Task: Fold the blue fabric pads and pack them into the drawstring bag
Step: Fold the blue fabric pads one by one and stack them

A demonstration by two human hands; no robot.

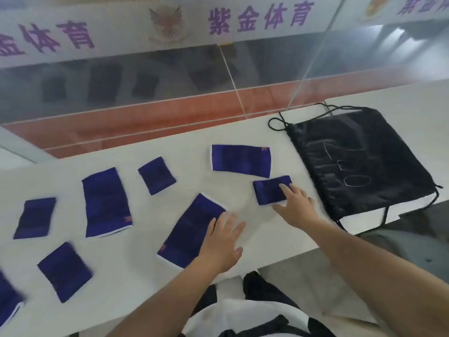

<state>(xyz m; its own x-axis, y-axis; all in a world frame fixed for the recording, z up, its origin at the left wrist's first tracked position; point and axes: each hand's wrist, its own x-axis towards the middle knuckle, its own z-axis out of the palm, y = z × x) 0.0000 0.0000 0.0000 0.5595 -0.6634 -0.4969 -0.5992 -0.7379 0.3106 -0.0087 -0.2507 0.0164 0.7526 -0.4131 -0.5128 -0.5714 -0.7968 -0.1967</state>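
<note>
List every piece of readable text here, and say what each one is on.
"紫金体育": purple, on the frosted band of the glass partition.
"金体育": same band, far left, cut by the frame edge.
Purple characters at top right: cut off, unreadable.
White scrawl on the drawstring bag: not legible.
Orange marks on the blue pads: too small.

The tabletop [136,283] is pale off-white. Every fabric pad on it is deep blue with a violet cast. The centre pad [189,232] has white trim at both short ends and a small orange mark. The rear pad [240,160] has one white edge and an orange corner mark, as does the left pad [105,201]. The small pad [156,175] is plain blue. The drawstring bag [359,161] is black with thin white scrawled strokes and black cords [277,122]. A frosted white band [116,27] carries purple characters [260,17] and an orange emblem [166,20].
</note>
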